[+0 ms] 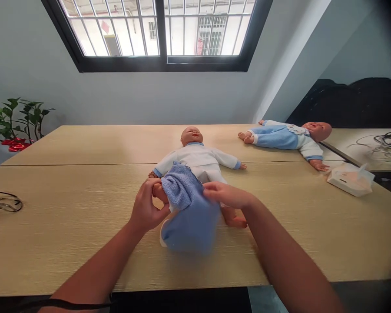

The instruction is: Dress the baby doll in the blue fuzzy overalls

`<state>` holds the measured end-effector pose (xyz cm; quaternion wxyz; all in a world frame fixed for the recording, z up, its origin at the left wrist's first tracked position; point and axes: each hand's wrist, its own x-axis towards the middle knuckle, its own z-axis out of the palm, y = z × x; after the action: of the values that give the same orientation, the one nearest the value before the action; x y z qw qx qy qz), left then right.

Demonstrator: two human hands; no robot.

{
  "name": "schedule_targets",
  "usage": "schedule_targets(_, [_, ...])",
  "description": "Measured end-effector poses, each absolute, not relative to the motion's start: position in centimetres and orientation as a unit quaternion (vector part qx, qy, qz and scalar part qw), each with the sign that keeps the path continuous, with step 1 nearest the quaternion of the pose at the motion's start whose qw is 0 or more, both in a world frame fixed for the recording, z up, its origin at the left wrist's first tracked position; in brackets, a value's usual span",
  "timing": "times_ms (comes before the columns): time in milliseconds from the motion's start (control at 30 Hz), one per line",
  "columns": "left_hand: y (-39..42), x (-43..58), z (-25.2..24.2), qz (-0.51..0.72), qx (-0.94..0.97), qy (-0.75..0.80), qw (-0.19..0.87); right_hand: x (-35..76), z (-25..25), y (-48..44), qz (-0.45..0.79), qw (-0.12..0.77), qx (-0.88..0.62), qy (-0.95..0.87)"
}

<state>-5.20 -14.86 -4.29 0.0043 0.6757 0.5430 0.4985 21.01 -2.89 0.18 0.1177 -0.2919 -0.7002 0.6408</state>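
Cloth (pixel 193 219) lies between left hand (pixel 150 205) and right hand (pixel 230 194). Left grips the doll's (pixel 197 157) leg (pixel 159 192); right pinches cloth.

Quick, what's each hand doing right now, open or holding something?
Left hand: closed around the doll's leg.
Right hand: pinching the blue pants.

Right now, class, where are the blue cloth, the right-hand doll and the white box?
Blue cloth (pixel 196 217): head view, on its smooth part.
Right-hand doll (pixel 276 136): head view, on its blue-clad legs.
White box (pixel 349 181): head view, near its middle.
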Motion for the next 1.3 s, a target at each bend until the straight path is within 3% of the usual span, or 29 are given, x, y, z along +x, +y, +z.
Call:
schedule_targets(67, [-14.8, -5.4, -4.0, 0.512, 0.689, 0.513, -0.022, 22.2, 0.3, -1.2, 0.664, 0.097, -0.281, -0.686])
schedule_targets(100, [-14.8, -5.4, -3.8, 0.521, 0.692, 0.499, -0.038, 22.5, 0.0, -0.2, 0.672, 0.146, -0.300, -0.661])
schedule_targets(200, [-15.0, -5.5, -3.6, 0.533, 0.693, 0.478, -0.084, 23.0, -2.4, 2.9, 0.599, 0.411, -0.399, -0.559])
schedule_targets(300, [-15.4, -5.5, -3.7, 0.520, 0.700, 0.475, -0.116, 23.0, -4.9, 4.8, 0.542, 0.503, -0.438, -0.510])
schedule_targets(500, [-17.7, -5.0, -4.7, 0.455, 0.750, 0.474, -0.078, 23.0, -4.9, 4.4, 0.551, 0.394, -0.394, -0.621])
schedule_targets(567, [-18.7, -4.9, -5.2, 0.428, 0.760, 0.483, -0.077, 22.7, -4.1, 3.5, 0.442, 0.403, -0.436, -0.673])
schedule_targets(633, [-19.5, -4.7, -5.6, 0.415, 0.756, 0.500, -0.085, 21.7, -3.3, 1.8, 0.261, 0.471, -0.472, -0.698])
schedule_targets(733, [-20.1, -4.7, -6.1, 0.403, 0.753, 0.511, -0.096, 19.3, -2.6, -2.2, 0.115, 0.461, -0.348, -0.808])
schedule_targets(867, [-20.3, -4.7, -6.5, 0.371, 0.776, 0.494, -0.124, 16.1, -2.8, -7.0, 0.147, 0.307, -0.186, -0.922])
schedule_targets(1067, [-20.7, -4.0, -7.3, 0.375, 0.794, 0.465, -0.111, 15.2, -3.7, -7.0, 0.235, 0.376, -0.296, -0.846])
schedule_targets(1300, [-20.0, -3.9, -8.5, 0.340, 0.768, 0.542, -0.024, 14.7, -5.2, -7.4, 0.227, 0.337, -0.269, -0.873])
